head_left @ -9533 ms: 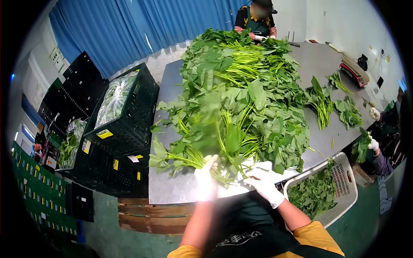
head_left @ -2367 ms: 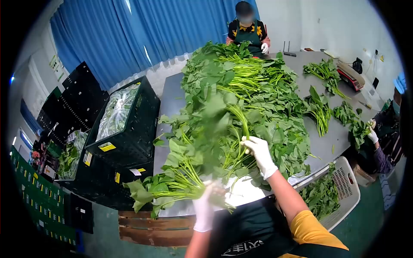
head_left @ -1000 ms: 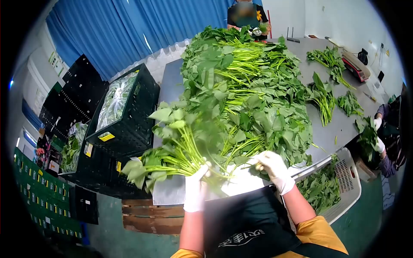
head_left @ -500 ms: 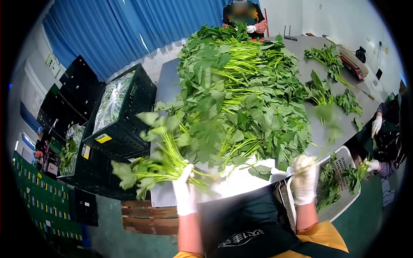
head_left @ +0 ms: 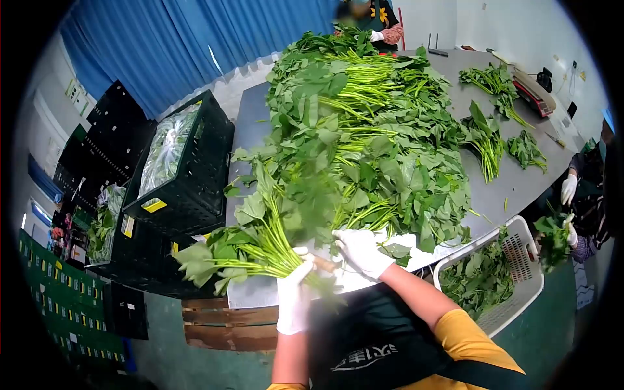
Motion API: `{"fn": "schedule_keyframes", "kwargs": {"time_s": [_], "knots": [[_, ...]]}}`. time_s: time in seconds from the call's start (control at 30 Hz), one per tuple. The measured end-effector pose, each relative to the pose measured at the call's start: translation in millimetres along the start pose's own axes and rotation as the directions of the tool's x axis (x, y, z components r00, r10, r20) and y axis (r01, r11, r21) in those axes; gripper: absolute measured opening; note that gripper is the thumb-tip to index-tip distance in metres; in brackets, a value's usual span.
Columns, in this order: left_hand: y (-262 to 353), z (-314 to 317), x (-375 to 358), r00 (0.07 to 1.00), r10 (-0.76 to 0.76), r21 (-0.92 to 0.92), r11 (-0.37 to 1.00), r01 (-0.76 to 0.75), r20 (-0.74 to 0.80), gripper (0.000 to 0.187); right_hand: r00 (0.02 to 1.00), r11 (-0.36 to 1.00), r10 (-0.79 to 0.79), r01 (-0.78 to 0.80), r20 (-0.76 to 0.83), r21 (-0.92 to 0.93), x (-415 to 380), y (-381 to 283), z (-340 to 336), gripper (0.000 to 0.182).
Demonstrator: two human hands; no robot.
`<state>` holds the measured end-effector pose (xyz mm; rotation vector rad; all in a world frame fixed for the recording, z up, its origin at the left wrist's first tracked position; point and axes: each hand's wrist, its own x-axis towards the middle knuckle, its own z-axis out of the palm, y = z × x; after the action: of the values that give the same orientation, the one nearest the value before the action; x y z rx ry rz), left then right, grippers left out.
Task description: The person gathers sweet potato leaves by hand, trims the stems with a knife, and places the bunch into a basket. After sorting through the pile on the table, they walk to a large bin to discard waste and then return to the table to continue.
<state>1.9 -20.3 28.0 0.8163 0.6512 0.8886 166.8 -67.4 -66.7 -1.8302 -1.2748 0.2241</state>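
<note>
My left hand [head_left: 296, 292], white-gloved, is closed round the stems of a bunch of leafy greens [head_left: 263, 244], whose leaves point left and up. A short brown piece like a wooden handle [head_left: 323, 263] juts out by its thumb; what it belongs to is hidden. My right hand [head_left: 365, 252], also gloved, is over the table's front edge with its fingers a little apart and pointing left. Nothing shows in it. Just beyond lies the large heap of leafy greens [head_left: 396, 169], with stems and leaves in layers. A blurred smear covers part of the view above my hands.
Right of me stands a white basket [head_left: 532, 286] with loose greens. Dark crates [head_left: 208, 162] with bagged greens are at left. Small bunches [head_left: 484, 140] and a red scale [head_left: 533, 97] are on the grey table [head_left: 507, 188]. Co-workers' gloved hands [head_left: 569, 188] show at right and far back.
My right hand has moved from above the basket leftward to the table's front edge. The bunch in my left hand has shifted slightly right. The co-worker's greens at right have moved away from the basket.
</note>
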Motion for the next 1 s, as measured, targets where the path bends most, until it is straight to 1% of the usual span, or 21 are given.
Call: {"fn": "schedule_keyframes", "kwargs": {"time_s": [0.03, 0.1, 0.13, 0.2, 0.27, 0.33, 0.37, 0.4, 0.47, 0.53, 0.57, 0.6, 0.63, 0.67, 0.7, 0.73, 0.8, 0.83, 0.93, 0.97, 1.0], "knots": [[3.6, 0.2, -1.8, 1.0, 0.005, 0.003, 1.0, -0.005, 0.003, 0.03, 1.0, 1.0, -0.004, 0.004, -0.004, 0.003, 3.8, 3.0, 5.6, 0.022], [9.5, -0.7, -4.7, 0.999, 0.053, 0.099, 0.994, -0.052, -0.01, 0.03, 0.995, 0.948, -0.012, 0.044, 0.102, -0.316, 6.7, 8.2, 14.2, 0.019], [10.1, -3.5, -3.7, 0.999, 0.054, 0.098, 0.994, -0.054, -0.002, 0.03, 0.995, 0.947, -0.012, 0.042, 0.095, -0.32, 6.6, 11.3, 16.0, 0.019], [10.1, -8.5, -1.2, 0.995, 0.095, 0.127, 0.987, -0.093, -0.01, 0.029, 0.994, 0.967, 0.048, -0.021, 0.103, -0.255, 8.9, 9.7, 8.5, 0.023], [8.7, -9.8, 0.3, 0.995, 0.099, 0.124, 0.988, -0.095, -0.019, 0.028, 0.999, 0.991, 0.026, -0.022, 0.03, -0.129, -1.6, 0.9, -9.1, 0.017], [5.0, -12.6, 3.0, 0.997, 0.075, 0.131, 0.989, -0.072, -0.013, 0.027, 0.947, 0.992, -0.128, 0.118, -0.294, -0.051, -12.4, -16.3, -30.0, 0.015], [0.4, -15.2, 5.1, 0.998, 0.068, 0.123, 0.99, -0.068, 0.001, 0.027, 0.938, 0.994, -0.066, 0.092, -0.341, 0.06, -17.3, -24.7, -46.3, 0.027], [-3.0, -15.9, 5.6, 0.998, 0.064, 0.12, 0.991, -0.064, 0.002, 0.027, 0.909, 0.987, -0.158, 0.146, -0.385, -0.061, -27.5, -17.9, -56.9, 0.036], [-8.4, -14.7, 6.5, 1.0, 0.022, 0.117, 0.993, -0.021, -0.009, 0.027, 0.895, 0.995, 0.028, 0.018, -0.446, 0.1, -49.4, -27.5, -82.9, 0.053], [-7.7, -9.4, 2.8, 1.0, 0.009, 0.121, 0.993, -0.008, -0.006, 0.028, 0.883, 0.906, 0.251, -0.07, -0.396, 0.419, -65.1, -48.2, -111.0, 0.069], [-9.9, -7.5, 2.4, 1.0, 0.004, 0.126, 0.992, -0.003, -0.01, 0.029, 0.845, 0.901, 0.27, -0.053, -0.461, 0.431, -68.2, -40.5, -111.9, 0.076], [-11.3, -4.5, 2.7, 1.0, -0.001, 0.131, 0.991, 0.002, -0.011, 0.029, 0.789, 0.7, 0.461, -0.041, -0.407, 0.713, -71.8, -32.5, -113.4, 0.075], [-9.6, 0.7, 0.6, 1.0, -0.022, 0.111, 0.994, 0.021, 0.008, 0.029, 0.803, 0.58, 0.509, -0.054, -0.311, 0.813, -70.1, -26.4, -118.2, 0.071], [-8.2, 5.1, -2.1, 1.0, -0.023, 0.109, 0.994, 0.022, 0.016, 0.029, 0.813, 0.447, 0.544, -0.072, -0.208, 0.892, -69.7, -18.3, -123.2, 0.067], [-7.6, 9.4, -4.8, 0.998, -0.059, 0.103, 0.993, 0.057, 0.015, 0.029, 0.869, 0.235, 0.495, -0.124, -0.009, 0.964, -69.1, -0.2, -122.8, 0.055], [-8.5, 13.6, -5.4, 0.995, -0.094, 0.098, 0.991, 0.091, 0.017, 0.029, 0.874, 0.114, 0.477, -0.161, 0.088, 0.98, -78.7, 5.4, -120.6, 0.045], [-18.7, 13.3, -1.9, 0.996, -0.079, 0.127, 0.989, 0.073, 0.038, 0.029, 0.866, 0.224, 0.478, -0.282, 0.147, 0.933, -75.9, -17.6, -123.2, 0.037], [-20.9, 13.5, -2.2, 0.996, -0.081, 0.147, 0.986, 0.073, 0.048, 0.029, 0.87, 0.358, 0.467, -0.353, 0.161, 0.864, -74.2, -34.7, -128.5, 0.032], [-15.4, 26.8, -8.8, 0.997, -0.072, 0.155, 0.986, 0.069, 0.018, 0.027, 0.899, 0.429, 0.394, -0.363, 0.19, 0.827, -64.7, -55.8, -121.8, 0.031], [-10.0, 34.1, -11.9, 0.996, -0.093, 0.161, 0.983, 0.09, 0.008, 0.026, 0.982, 0.716, 0.189, -0.118, -0.028, 0.688, -65.5, -25.9, -97.8, 0.027], [-7.0, 37.8, -14.6, 0.994, -0.113, 0.165, 0.98, 0.113, -0.004, 0.024, 0.939, 0.533, 0.327, -0.278, 0.108, 0.799, -61.5, -42.3, -100.3, 0.024]]}}
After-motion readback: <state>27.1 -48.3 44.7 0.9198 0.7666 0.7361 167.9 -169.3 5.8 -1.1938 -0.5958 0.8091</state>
